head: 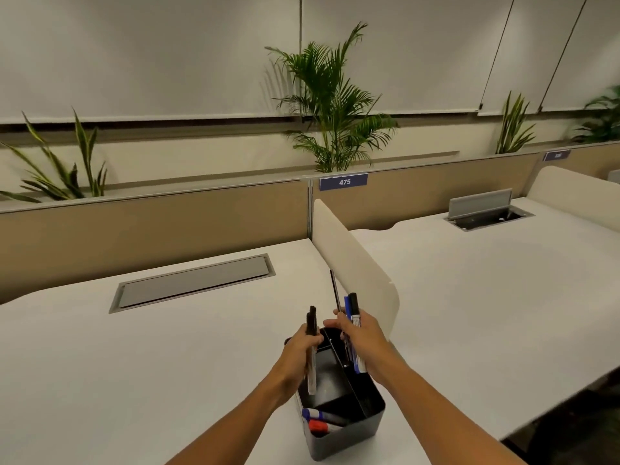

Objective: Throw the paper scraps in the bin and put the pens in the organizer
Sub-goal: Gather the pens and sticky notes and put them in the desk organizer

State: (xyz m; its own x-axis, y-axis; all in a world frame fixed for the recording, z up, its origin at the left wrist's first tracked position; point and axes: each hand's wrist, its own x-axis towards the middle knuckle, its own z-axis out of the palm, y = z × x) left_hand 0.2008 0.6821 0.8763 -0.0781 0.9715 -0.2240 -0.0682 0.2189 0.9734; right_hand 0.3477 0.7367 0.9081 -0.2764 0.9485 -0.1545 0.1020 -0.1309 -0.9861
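A black organizer (pixel 349 437) with several compartments stands on the white desk (pixel 167 357) near the front edge. Its front compartment holds a blue-capped marker (pixel 317 414) and a red-capped marker (pixel 318 426) lying down. My left hand (pixel 302 350) grips a couple of dark pens (pixel 312 350) upright over the organizer's left side. My right hand (pixel 359 340) grips a bundle of markers (pixel 353 317) with blue and black caps plus a thin dark pen, upright above the right compartment. No paper scraps or bin are in view.
A cream divider panel (pixel 355 266) rises just right of the organizer, separating this desk from the neighbouring desk (pixel 486 297). A closed grey cable hatch (pixel 194 283) lies in the desk ahead; an open one (pixel 486 209) is at far right. Plants stand behind the tan partition.
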